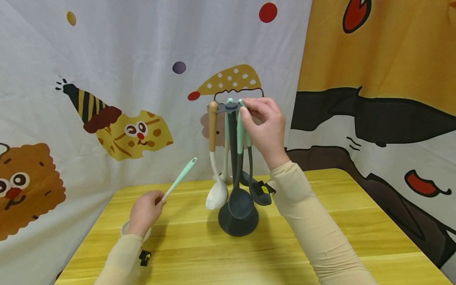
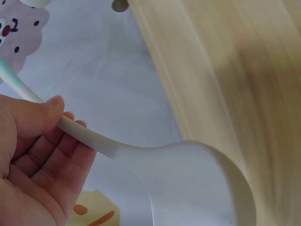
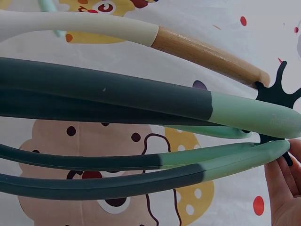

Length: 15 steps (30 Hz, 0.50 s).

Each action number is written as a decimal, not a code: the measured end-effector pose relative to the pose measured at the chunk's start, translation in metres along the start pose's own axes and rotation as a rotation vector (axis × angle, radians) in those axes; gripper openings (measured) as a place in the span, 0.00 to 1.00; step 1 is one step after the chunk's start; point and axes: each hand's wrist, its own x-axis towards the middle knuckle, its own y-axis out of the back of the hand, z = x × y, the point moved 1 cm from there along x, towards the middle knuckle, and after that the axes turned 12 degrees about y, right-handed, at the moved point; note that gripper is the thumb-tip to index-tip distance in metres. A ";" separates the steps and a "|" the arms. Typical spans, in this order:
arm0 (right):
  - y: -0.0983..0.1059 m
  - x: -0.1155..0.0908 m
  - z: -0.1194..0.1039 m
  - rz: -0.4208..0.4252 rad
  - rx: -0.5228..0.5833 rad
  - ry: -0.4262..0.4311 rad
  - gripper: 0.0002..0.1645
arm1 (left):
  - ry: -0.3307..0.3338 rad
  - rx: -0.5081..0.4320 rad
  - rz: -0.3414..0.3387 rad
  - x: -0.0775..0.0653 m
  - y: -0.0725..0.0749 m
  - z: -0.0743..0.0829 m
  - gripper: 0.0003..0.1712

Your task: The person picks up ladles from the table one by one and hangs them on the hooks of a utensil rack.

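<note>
My left hand [image 1: 146, 211] grips a white ladle [image 2: 193, 174] by its shaft, the mint-green end sticking up to the right; its bowl is partly hidden below the hand. Thumb and fingertips of my right hand [image 1: 264, 124] pinch the top of a black utensil rack [image 1: 231, 107], close against the mint handle ends. From the rack hang a white ladle with a wooden handle [image 1: 212, 126], a dark ladle with a mint handle [image 1: 241, 204] in front, and further mint-handled utensils behind and to the right. Exactly where the right fingertips meet rack or handle is partly hidden.
The rack's round black base [image 1: 238, 225] stands on a wood-grain table [image 1: 192, 253]. Behind the table hangs a white cartoon-printed cloth [image 1: 142, 51], with an orange and brown part at right. Black straps show near both wrists.
</note>
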 end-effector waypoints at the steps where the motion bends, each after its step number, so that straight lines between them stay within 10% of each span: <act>1: 0.000 0.000 0.000 0.000 0.000 0.001 0.14 | -0.006 -0.009 0.009 0.000 0.001 0.001 0.05; 15: -0.002 0.000 0.001 0.004 0.006 0.012 0.14 | -0.081 -0.148 0.188 -0.003 0.006 0.017 0.06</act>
